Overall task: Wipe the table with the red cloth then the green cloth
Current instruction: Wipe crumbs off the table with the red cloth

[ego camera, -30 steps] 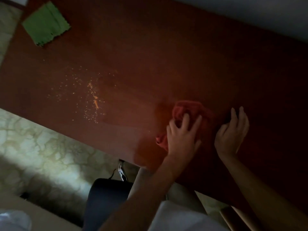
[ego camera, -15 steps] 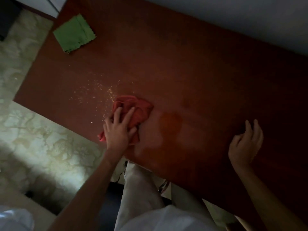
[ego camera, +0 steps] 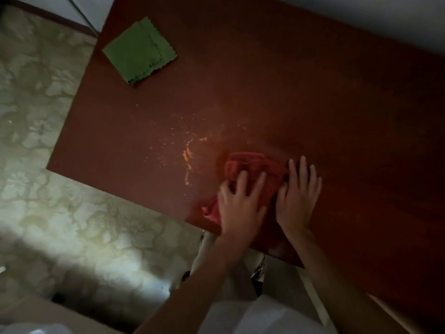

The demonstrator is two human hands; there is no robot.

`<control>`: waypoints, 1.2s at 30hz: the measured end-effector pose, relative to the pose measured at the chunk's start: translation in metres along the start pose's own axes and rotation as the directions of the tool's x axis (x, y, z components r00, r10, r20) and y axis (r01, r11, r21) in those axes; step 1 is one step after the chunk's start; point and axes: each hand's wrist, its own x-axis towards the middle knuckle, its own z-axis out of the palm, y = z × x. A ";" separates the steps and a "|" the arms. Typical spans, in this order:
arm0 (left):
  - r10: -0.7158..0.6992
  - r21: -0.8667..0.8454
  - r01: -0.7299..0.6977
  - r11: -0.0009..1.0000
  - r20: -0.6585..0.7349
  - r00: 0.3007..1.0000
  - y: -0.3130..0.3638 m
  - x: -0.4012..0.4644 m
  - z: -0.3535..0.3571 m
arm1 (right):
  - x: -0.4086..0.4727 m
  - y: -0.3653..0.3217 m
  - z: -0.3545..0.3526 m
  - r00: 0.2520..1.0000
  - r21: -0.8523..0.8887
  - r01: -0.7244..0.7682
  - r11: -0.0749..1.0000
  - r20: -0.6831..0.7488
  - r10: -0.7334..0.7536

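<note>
The left hand (ego camera: 240, 208) lies flat on the red cloth (ego camera: 255, 169), fingers spread and straight, which looks meant to press as much fabric as possible against the bench (ego camera: 313, 104) while wiping; its edges are blurred, so it is likely in motion. The right hand (ego camera: 297, 198) rests just beside it on the cloth's right edge, fingers also straight and slightly fanned, touching or nearly touching the fabric; whether it presses the cloth or only steadies the body on the bench I cannot tell. The red cloth sits near the bench's front edge, bunched into soft folds rather than laid flat, a deep red that almost merges with the dark reddish-brown wood in the dim light; one corner pokes out left of the left hand. Just left of the cloth a scatter of pale orange crumbs (ego camera: 187, 155) lies on the wood, partly drawn into a thin line, so the wiping with red seems unfinished. The green cloth (ego camera: 139, 53) lies well apart from the red cloth, at the bench's far left corner, folded square with scalloped edges, untouched and apparently kept for the second pass
</note>
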 end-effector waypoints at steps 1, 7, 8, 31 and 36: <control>0.025 -0.012 -0.025 1.000 0.022 0.999 0.003 -0.001 0.002 | -0.001 -0.004 0.003 0.999 -0.018 -0.038 0.999 -0.015 0.038; 0.158 -0.028 -0.157 0.987 0.066 0.985 -0.040 0.015 -0.008 | -0.001 -0.012 0.006 0.995 -0.013 -0.063 0.998 -0.079 0.062; 0.167 -0.021 -0.166 0.986 0.064 0.984 -0.054 0.014 -0.011 | -0.002 -0.013 0.006 0.993 -0.021 -0.076 0.997 -0.087 0.074; 0.098 -0.016 -0.097 0.995 0.073 0.993 -0.050 -0.019 -0.008 | -0.002 -0.011 0.005 0.993 0.021 -0.076 0.997 -0.089 0.077; 0.270 0.029 -0.272 0.962 0.061 0.961 0.001 0.042 0.003 | -0.003 -0.008 0.009 0.983 0.141 -0.098 0.985 -0.143 0.118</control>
